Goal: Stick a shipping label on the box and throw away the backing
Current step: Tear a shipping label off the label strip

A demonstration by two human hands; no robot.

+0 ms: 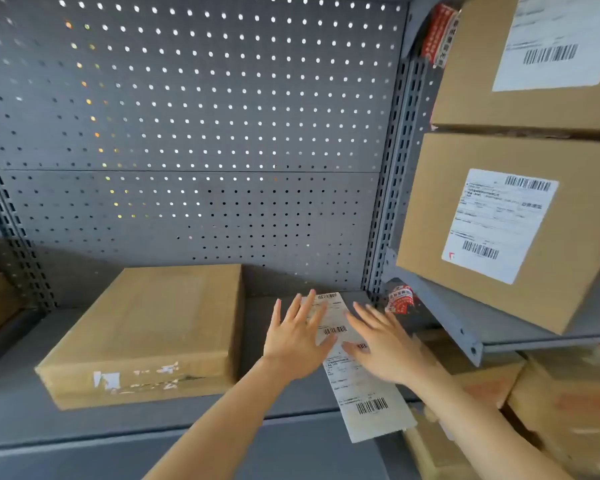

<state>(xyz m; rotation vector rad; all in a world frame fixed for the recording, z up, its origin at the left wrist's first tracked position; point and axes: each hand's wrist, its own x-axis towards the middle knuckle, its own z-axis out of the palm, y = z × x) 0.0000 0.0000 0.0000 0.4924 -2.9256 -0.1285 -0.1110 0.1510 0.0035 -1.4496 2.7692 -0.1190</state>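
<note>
Label strip [359, 372] lies on the grey shelf [49, 407] just right of the flat box [146, 334], long axis running near-to-far with near end overhanging the edge, left hand [297, 344] and right hand [387, 348] over it, fingers spread straight, contact blurred, print unreadable.

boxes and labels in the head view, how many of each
cardboard boxes with a label stuck on: 2
flat cardboard box without a label: 1
loose label strip under the hands: 1
total: 4, leaving out the blurred boxes at the edges
</note>
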